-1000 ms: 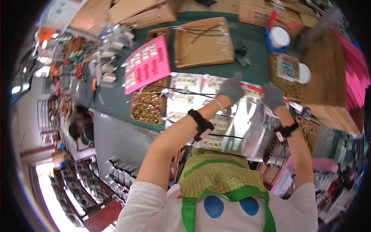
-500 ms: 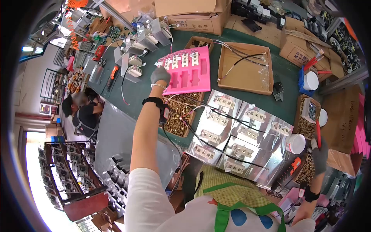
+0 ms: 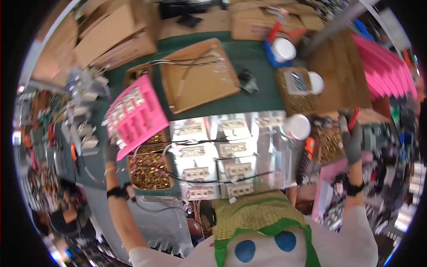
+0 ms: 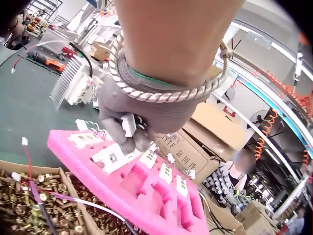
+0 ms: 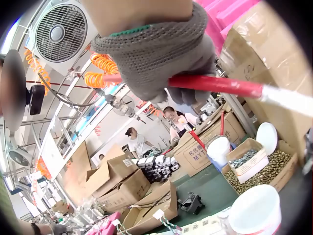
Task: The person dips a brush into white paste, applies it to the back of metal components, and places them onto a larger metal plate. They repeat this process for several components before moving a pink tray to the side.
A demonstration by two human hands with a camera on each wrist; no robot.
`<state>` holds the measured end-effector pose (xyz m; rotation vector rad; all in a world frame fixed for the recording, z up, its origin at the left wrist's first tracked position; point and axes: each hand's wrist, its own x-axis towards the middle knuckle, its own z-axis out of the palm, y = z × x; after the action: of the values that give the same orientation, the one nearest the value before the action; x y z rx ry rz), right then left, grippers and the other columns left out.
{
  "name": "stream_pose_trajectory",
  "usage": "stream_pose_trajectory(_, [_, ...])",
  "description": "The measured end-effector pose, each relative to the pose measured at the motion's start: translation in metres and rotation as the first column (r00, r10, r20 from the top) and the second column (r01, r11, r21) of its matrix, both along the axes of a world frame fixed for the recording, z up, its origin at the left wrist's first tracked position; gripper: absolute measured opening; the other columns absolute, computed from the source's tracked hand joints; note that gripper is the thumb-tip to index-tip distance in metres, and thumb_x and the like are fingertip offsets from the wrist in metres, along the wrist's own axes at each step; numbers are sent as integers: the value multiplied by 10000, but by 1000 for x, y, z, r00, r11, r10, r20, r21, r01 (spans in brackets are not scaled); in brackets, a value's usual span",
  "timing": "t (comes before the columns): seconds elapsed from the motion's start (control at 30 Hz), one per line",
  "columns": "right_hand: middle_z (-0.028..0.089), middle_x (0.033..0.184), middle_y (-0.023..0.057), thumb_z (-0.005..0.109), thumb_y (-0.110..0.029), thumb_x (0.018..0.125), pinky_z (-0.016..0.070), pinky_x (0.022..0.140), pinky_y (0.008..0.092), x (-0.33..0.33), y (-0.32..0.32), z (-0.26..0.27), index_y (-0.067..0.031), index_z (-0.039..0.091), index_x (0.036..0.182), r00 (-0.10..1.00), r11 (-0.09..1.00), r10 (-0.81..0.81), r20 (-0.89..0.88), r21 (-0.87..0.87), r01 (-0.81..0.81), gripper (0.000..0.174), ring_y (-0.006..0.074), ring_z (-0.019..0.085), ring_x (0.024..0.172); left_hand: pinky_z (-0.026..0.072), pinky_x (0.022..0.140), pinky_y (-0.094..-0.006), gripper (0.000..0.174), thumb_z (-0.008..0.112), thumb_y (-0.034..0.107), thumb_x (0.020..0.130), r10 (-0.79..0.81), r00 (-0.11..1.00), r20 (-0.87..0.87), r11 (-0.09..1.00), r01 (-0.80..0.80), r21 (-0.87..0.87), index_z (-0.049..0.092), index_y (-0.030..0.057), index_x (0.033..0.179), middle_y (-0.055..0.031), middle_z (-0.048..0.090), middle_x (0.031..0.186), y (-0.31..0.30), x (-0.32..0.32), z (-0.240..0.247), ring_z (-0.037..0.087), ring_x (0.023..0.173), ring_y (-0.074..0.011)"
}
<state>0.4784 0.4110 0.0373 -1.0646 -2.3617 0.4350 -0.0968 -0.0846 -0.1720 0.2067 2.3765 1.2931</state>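
Note:
My gloved left hand (image 3: 110, 153) is at the near left corner of the pink foam tray (image 3: 153, 113). In the left wrist view its fingers pinch a white block-shaped module (image 4: 113, 157) over the tray, and a small white connector (image 4: 128, 125) lies against the fingers. Other white modules (image 4: 165, 172) sit in the tray's slots. Far to the right, my gloved right hand (image 3: 352, 144) grips a red-handled tool (image 5: 215, 84) with a white section toward one end. Between the hands lie shiny metal plates (image 3: 271, 155) bearing rows of white modules (image 3: 240, 169) and black cables.
Boxes of brass-coloured screws (image 3: 151, 171) stand beside the foam tray and at the right (image 3: 329, 144). A white tub (image 3: 297, 127) is at the plates' right edge, near an orange-and-black power tool (image 3: 307, 153). Behind the plates lies a shallow cardboard tray (image 3: 200, 80).
Both hands were over the metal plates; the left has moved left to the foam tray and now pinches a module. The right has moved right with the red-handled tool. The head view has swung.

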Motion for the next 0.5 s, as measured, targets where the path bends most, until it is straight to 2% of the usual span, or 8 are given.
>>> stream_pose_trajectory(0.03, [549,773,134,475,-161,849,424,643,314,-5,-3,11,23,540,956,1000,1000,6,-29,22,-6,222,230,540,684,290,468,-183,227,490,246,870,-12,1000,-24,995,14,100,555,40,938,43,457,648,15,35,31,388,545,-32])
stream_pose_trajectory(0.07, [542,815,138,456,-183,860,420,640,302,3,2,9,13,526,952,1000,994,5,-25,107,-3,228,216,540,705,326,516,-196,221,471,224,885,-118,993,15,977,113,179,551,46,987,36,492,714,4,44,41,430,594,-54])
stream_pose_trajectory(0.13, [514,615,96,416,-236,890,402,558,288,17,4,-2,9,572,819,987,989,-49,-152,129,68,299,190,503,565,394,646,-225,273,465,234,894,-19,996,-90,990,31,140,538,20,1046,-1,544,820,20,93,81,488,718,-82])
stream_pose_trajectory(0.17, [491,552,52,405,-266,901,385,519,274,22,2,-2,8,582,773,977,990,-74,-201,-135,48,350,143,474,526,399,678,-234,257,457,204,895,-64,989,-135,985,84,149,535,8,1042,-9,546,829,29,114,99,497,740,-92])
stream_pose_trajectory(0.3, [488,634,0,470,-277,879,371,536,241,50,4,-66,-3,587,852,925,815,-271,-267,-575,73,299,80,448,585,391,757,-249,252,435,156,901,-237,950,-202,964,257,74,522,-15,1065,-25,535,878,67,175,153,487,802,-113])
stream_pose_trajectory(0.33, [499,632,1,509,-255,854,385,547,250,55,7,-96,-9,587,851,920,779,-321,-227,-615,121,258,86,465,597,378,758,-245,253,440,180,900,-140,973,-184,980,162,112,508,-7,1055,-6,513,858,72,187,156,464,798,-101])
stream_pose_trajectory(0.43, [546,634,86,545,-213,808,419,558,281,52,8,-128,-35,596,865,961,846,-180,-209,-532,43,194,154,521,576,371,733,-236,263,455,243,896,-278,960,-28,914,273,301,496,17,1026,11,481,817,102,214,178,446,757,-94])
stream_pose_trajectory(0.5, [542,628,104,548,-212,804,421,556,288,54,10,-157,-40,596,863,973,879,-147,-178,-475,46,188,168,523,568,369,714,-234,275,469,288,887,-206,976,71,878,153,453,489,42,1009,13,470,798,122,236,184,438,730,-87])
